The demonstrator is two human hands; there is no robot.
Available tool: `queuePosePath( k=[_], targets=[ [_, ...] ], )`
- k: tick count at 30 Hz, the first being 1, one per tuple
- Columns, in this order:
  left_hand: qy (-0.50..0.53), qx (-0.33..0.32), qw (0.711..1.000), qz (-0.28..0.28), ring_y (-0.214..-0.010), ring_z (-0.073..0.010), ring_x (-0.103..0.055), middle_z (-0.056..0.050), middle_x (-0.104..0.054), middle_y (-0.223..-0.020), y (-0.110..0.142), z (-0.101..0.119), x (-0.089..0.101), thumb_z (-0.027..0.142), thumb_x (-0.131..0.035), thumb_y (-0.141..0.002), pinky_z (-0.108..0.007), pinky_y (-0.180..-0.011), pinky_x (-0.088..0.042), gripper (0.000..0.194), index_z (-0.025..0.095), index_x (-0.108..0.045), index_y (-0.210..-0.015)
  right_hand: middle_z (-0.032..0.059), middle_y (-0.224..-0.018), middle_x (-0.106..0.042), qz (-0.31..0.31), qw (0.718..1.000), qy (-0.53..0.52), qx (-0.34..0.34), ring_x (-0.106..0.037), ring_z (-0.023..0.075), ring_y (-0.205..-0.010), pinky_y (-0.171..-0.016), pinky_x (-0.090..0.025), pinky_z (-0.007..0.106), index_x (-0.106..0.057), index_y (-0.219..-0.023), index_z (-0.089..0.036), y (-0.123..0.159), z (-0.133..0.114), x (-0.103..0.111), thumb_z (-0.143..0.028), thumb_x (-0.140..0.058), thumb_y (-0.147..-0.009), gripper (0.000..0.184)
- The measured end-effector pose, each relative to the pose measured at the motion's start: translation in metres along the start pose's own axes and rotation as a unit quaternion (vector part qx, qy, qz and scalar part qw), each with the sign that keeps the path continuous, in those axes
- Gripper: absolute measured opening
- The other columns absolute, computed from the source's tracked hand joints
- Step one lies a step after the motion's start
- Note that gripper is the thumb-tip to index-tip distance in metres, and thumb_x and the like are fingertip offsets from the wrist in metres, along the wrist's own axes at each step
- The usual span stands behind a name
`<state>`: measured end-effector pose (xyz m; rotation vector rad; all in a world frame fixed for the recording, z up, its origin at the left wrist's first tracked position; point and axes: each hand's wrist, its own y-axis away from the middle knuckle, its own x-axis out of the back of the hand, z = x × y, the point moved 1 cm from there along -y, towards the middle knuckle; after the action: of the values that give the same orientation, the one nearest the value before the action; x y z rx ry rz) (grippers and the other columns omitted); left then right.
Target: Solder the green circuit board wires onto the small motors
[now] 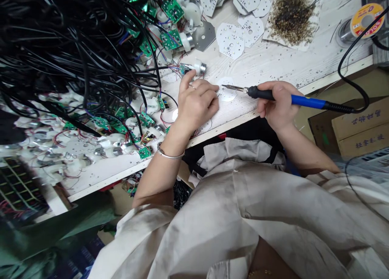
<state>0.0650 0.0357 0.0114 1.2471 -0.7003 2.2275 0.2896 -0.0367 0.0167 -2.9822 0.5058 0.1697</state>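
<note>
My right hand [281, 102] is wrapped round a soldering iron [306, 101] with a blue and black handle. Its metal tip points left, over a white LED circuit board [227, 91] lying on the bench. At that board's left edge is my left hand [197, 100], palm down with bent fingers close together. The fingertips reach the board's edge, but whatever they pinch is hidden under them. Just beyond my left knuckles lies a small motor [199, 67] in a white housing, with a green circuit board and thin wires attached.
Black cables [75, 60] pile up at the left, among motors and green boards [172, 9]. More white LED boards [230, 39] are stacked at the back. A dark-stained pad [291, 19] and a solder spool [367, 20] stand at the right. The iron's cord loops near the spool.
</note>
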Motion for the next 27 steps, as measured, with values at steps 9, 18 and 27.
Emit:
queuePosePath(
  k=[9,18,27],
  targets=[
    [-0.047,-0.066,0.996,0.046,-0.100,-0.0215,-0.071,0.000,-0.076,-0.102,-0.003,0.000,0.003,0.022,-0.058,-0.093,-0.059,-0.116,-0.042,0.011,0.023,-0.064,-0.084,-0.0069,-0.054,-0.053,0.149,0.979,0.051,0.131,-0.050,0.0063,-0.034,-0.034,-0.034,0.018,-0.069,-0.095,-0.025,-0.015,-0.003,0.026,-0.053,-0.041,-0.103,0.041],
    [-0.148,-0.048,0.988,0.021,-0.099,-0.0291,-0.069,-0.010,-0.072,-0.118,0.024,0.006,0.053,0.039,-0.067,-0.095,-0.044,-0.077,-0.052,0.022,0.024,-0.072,-0.110,-0.0081,-0.049,-0.053,0.287,0.945,0.098,0.118,-0.046,0.0076,-0.030,-0.030,-0.031,0.021,-0.065,-0.093,-0.024,-0.049,0.013,0.073,-0.064,-0.051,-0.096,0.042],
    [-0.258,-0.136,0.954,0.069,-0.079,-0.0193,-0.063,-0.003,-0.073,-0.092,0.025,0.003,0.047,0.029,-0.066,-0.097,-0.032,-0.061,-0.042,0.010,0.022,-0.072,-0.093,-0.0042,-0.060,-0.061,0.243,0.960,0.127,0.053,-0.055,0.0099,-0.040,-0.042,-0.045,0.025,-0.067,-0.104,-0.022,-0.059,0.003,0.071,-0.072,-0.055,-0.090,0.054]
  ],
)
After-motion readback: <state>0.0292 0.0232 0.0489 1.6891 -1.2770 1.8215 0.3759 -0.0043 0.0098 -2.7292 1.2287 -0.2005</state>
